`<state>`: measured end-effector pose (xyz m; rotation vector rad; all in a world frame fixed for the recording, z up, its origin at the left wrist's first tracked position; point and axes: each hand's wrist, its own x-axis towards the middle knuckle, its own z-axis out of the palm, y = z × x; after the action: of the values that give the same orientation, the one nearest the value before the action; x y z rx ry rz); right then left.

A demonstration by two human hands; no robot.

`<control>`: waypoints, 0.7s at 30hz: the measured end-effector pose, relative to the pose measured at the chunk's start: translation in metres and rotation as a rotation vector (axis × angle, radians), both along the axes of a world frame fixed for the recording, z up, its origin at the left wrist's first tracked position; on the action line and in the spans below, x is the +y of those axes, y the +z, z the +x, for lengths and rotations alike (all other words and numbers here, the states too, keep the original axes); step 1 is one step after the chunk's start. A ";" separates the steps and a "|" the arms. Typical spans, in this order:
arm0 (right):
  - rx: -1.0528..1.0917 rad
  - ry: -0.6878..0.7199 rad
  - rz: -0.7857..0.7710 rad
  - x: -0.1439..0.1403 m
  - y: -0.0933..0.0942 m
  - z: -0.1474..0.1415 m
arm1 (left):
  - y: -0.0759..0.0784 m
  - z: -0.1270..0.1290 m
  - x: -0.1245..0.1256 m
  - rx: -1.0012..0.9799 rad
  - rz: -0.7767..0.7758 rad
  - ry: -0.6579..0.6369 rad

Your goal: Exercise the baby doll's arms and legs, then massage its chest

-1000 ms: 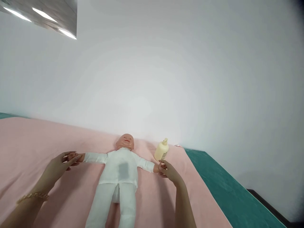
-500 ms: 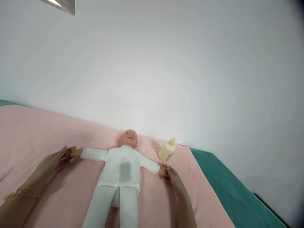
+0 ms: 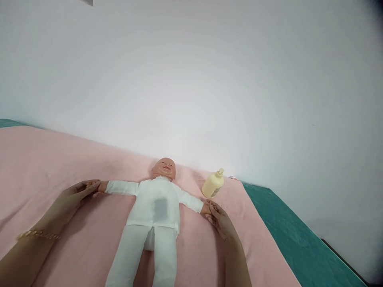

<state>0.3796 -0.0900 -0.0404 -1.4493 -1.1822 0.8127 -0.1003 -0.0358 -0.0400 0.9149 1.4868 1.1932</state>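
Note:
A baby doll (image 3: 155,211) in white clothes lies on its back on a pink cloth (image 3: 44,167), arms spread wide, with a grey patch on its chest. My left hand (image 3: 73,195), with a gold bracelet at the wrist, holds the doll's hand on the left side. My right hand (image 3: 220,221) holds the doll's other hand at the right. A cream pump bottle (image 3: 213,184) lies just beyond my right hand, close to the doll's arm.
The pink cloth covers a teal surface (image 3: 287,235) that shows at the right, running to an edge at the far right. A plain white wall (image 3: 209,79) rises directly behind the doll's head.
The view has tilted down a little, and the ceiling light has left the top. Both hands stay at the doll's hands, keeping its arms stretched out.

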 end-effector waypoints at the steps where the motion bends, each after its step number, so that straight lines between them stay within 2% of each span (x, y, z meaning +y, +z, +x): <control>1: 0.002 0.004 0.016 0.001 0.001 0.001 | -0.001 -0.001 0.000 -0.030 -0.024 -0.004; 5: 0.048 -0.041 0.029 0.002 -0.002 -0.003 | 0.000 0.000 -0.003 -0.031 -0.017 0.023; 14: 0.095 -0.071 -0.034 0.014 -0.009 -0.006 | 0.023 0.015 -0.011 -0.091 -0.038 0.107; 17: 0.124 -0.085 -0.030 0.014 -0.011 -0.005 | 0.022 0.015 -0.008 -0.200 -0.054 0.111; 21: 0.184 -0.114 -0.013 0.007 -0.012 -0.007 | 0.011 0.010 -0.002 -0.280 -0.022 0.081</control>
<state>0.3727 -0.0830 -0.0520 -1.4068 -0.9488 0.8569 -0.0907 -0.0381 -0.0286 0.6473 1.3173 1.3035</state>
